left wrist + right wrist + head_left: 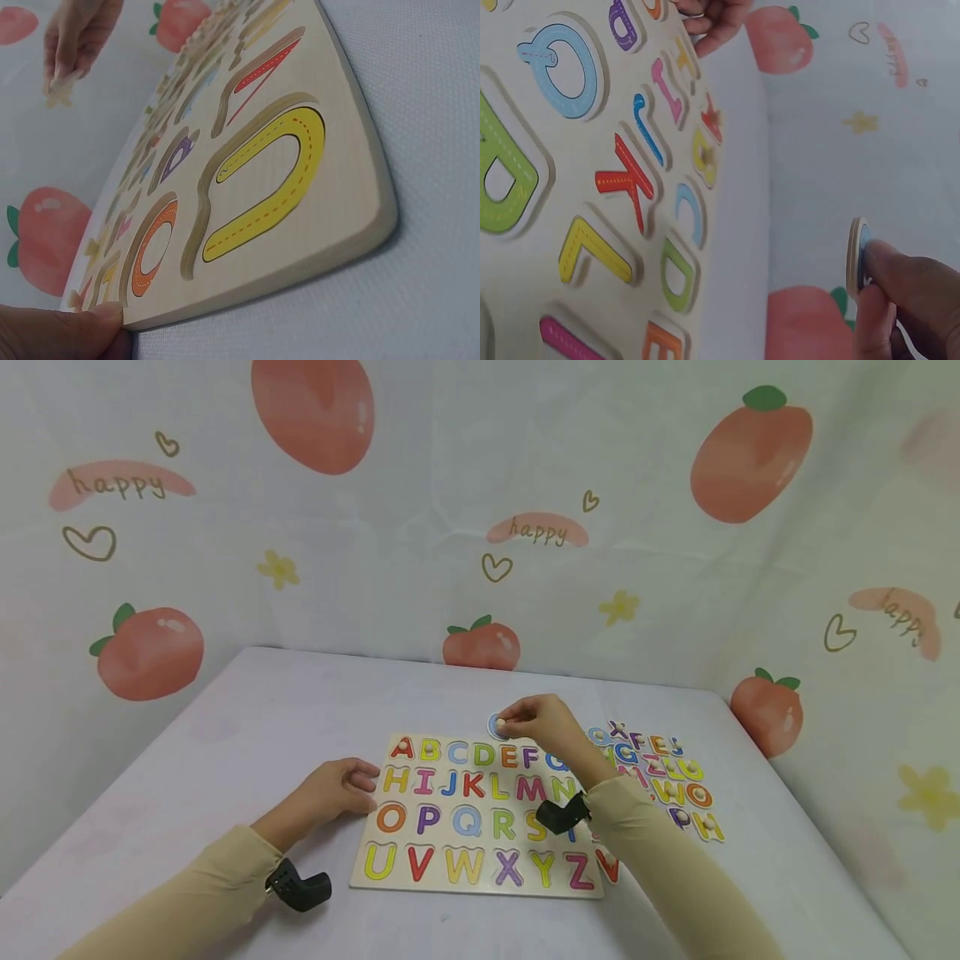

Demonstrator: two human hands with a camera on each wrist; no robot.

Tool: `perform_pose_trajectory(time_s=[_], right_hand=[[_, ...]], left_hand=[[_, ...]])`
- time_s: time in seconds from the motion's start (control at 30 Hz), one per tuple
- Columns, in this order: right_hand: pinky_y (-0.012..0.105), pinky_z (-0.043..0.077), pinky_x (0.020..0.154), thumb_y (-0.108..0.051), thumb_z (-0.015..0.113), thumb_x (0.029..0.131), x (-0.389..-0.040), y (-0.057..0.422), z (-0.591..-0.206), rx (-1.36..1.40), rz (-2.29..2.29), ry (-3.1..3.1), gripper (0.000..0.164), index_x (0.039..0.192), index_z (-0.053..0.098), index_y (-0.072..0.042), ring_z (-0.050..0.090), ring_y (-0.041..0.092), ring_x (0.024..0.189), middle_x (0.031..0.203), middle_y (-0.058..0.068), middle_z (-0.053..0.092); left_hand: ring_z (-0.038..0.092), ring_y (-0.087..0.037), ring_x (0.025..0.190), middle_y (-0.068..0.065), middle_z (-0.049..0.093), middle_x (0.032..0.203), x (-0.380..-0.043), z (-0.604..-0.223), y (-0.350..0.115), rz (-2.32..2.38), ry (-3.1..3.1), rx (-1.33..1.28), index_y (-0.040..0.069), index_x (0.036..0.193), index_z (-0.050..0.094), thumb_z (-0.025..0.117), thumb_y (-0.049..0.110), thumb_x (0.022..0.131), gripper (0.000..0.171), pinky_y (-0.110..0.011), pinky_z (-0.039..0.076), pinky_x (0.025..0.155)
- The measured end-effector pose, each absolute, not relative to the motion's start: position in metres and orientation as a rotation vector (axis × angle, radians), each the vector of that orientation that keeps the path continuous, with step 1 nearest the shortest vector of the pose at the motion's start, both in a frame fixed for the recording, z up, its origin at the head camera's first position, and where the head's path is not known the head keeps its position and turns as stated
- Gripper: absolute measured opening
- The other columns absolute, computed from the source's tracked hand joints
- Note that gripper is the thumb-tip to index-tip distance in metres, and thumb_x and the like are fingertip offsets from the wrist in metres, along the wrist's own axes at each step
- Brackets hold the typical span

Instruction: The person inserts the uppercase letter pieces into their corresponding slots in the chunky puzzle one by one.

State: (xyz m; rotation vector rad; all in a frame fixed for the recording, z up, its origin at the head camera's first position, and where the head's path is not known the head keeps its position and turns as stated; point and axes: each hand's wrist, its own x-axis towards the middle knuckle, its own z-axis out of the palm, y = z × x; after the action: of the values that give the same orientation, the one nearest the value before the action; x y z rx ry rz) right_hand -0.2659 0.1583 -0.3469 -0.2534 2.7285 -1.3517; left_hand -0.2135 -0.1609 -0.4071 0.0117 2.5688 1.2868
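Observation:
My right hand point(542, 720) pinches a light-blue letter piece, apparently a C point(495, 725), by its knob, above the far edge of the wooden alphabet board point(480, 806). The right wrist view shows the held piece point(856, 259) edge-on between thumb and finger. At the board's left edge, my left hand point(333, 789) holds the rim; its thumb point(67, 330) lies against the edge in the left wrist view. Knobbed A point(402, 748) and B point(430, 750) pieces sit in their slots. The C slot point(458, 753) shows its printed blue letter without a knob.
Loose knobbed letter pieces point(699, 794) lie in a cluster right of the board, partly behind my right forearm. A red V piece point(609, 866) lies by the board's lower right corner. A fruit-printed cloth point(382, 585) hangs behind the white table.

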Motion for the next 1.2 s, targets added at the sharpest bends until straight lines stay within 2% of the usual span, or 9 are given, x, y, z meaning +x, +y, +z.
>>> perform_pose_trajectory(time_s=[0.53, 0.73, 1.2], right_hand=[[0.026, 0.048, 0.075, -0.02, 0.076, 0.083, -0.28, 0.111, -0.371, -0.198, -1.308, 2.696, 0.011, 0.09, 0.075, -0.012, 0.059, 0.016, 0.081, 0.086, 0.001, 0.069], [0.028, 0.047, 0.07, -0.021, 0.077, 0.082, -0.285, 0.101, -0.382, -0.178, -1.277, 2.691, 0.01, 0.089, 0.075, -0.013, 0.058, 0.017, 0.081, 0.085, 0.0, 0.068], [0.026, 0.047, 0.072, -0.017, 0.076, 0.083, -0.287, 0.091, -0.389, -0.098, -1.228, 2.685, 0.008, 0.088, 0.074, -0.01, 0.057, 0.017, 0.079, 0.087, 0.003, 0.067]], left_hand=[[0.057, -0.018, 0.084, -0.008, 0.062, 0.098, -0.216, -0.409, -0.162, 1.269, 2.581, 0.019, 0.0, 0.124, 0.058, 0.077, 0.01, 0.077, 0.052, -0.031, 0.049, 0.074], [0.057, -0.017, 0.083, -0.009, 0.063, 0.098, -0.216, -0.41, -0.161, 1.271, 2.582, 0.019, 0.0, 0.124, 0.058, 0.078, 0.01, 0.077, 0.052, -0.031, 0.05, 0.074], [0.058, -0.018, 0.083, -0.009, 0.063, 0.098, -0.213, -0.407, -0.16, 1.277, 2.578, 0.012, -0.002, 0.123, 0.058, 0.077, 0.009, 0.078, 0.05, -0.031, 0.051, 0.076]])
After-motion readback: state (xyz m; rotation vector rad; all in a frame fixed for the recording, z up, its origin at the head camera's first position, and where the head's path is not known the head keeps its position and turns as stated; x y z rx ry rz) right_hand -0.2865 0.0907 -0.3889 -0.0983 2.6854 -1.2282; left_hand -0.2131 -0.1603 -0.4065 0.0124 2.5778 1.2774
